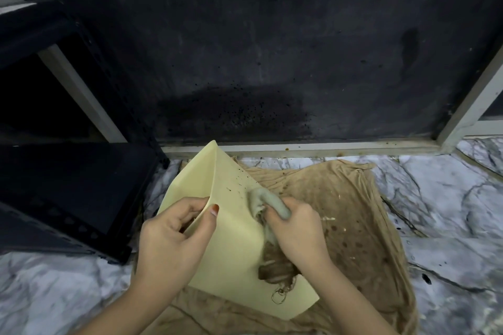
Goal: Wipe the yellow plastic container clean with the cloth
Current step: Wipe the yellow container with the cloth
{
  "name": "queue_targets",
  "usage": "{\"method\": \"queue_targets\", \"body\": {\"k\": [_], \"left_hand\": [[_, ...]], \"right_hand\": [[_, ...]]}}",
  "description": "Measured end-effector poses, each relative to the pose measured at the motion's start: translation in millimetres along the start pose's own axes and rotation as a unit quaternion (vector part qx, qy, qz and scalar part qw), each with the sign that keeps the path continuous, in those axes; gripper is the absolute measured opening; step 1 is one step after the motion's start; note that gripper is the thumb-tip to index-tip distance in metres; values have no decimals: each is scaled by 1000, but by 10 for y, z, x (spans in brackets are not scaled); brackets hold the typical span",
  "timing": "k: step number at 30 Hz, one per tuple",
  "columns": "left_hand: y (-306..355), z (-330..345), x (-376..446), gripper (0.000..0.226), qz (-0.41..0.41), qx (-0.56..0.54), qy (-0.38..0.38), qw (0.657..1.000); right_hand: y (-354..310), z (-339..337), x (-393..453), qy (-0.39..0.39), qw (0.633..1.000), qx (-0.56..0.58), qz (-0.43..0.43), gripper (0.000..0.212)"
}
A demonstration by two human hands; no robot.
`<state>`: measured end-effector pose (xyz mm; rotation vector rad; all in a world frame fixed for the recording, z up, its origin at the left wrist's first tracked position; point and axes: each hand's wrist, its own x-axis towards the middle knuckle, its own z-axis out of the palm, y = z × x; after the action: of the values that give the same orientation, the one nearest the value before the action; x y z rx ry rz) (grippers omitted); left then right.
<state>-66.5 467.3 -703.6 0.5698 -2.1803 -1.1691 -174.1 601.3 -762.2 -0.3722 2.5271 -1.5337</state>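
A pale yellow plastic container lies tilted on its side in the middle of the view, one corner pointing away from me. My left hand grips its upper edge, thumb over the rim. My right hand is closed on a bunched grey-white cloth and presses it against the container's flat face. Small dark specks dot that face above the cloth. The cloth's frayed brown end hangs below my right hand.
A stained tan sheet is spread under the container on a grey marbled floor. A dark dirty panel in a pale frame rises behind. A black perforated metal rack stands at the left.
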Motion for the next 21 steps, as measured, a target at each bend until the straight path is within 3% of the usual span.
{"method": "queue_targets", "body": {"k": [6, 9, 11, 14, 16, 18, 21], "left_hand": [[-26, -40, -19, 22, 0, 6, -8, 1000], [-32, -49, -20, 26, 12, 4, -22, 1000], [-33, -57, -16, 26, 23, 8, -31, 999], [-34, -52, -28, 17, 51, 17, -41, 998], [-23, -25, -56, 5, 42, -3, -51, 998], [-18, -4, -88, 15, 42, -13, -64, 997], [16, -7, -97, 13, 69, 17, -88, 994]], "right_hand": [[820, -170, -190, 30, 980, -44, 190, 23], [929, -175, -394, 53, 973, -35, 223, 27], [833, -138, -510, 78, 976, -15, 201, 19], [472, -72, -626, 89, 991, 20, 97, 3], [178, -23, -654, 90, 995, 47, 3, 9], [-128, 13, -618, 83, 991, 74, -73, 4], [-412, 53, -447, 52, 989, 73, -115, 8]]}}
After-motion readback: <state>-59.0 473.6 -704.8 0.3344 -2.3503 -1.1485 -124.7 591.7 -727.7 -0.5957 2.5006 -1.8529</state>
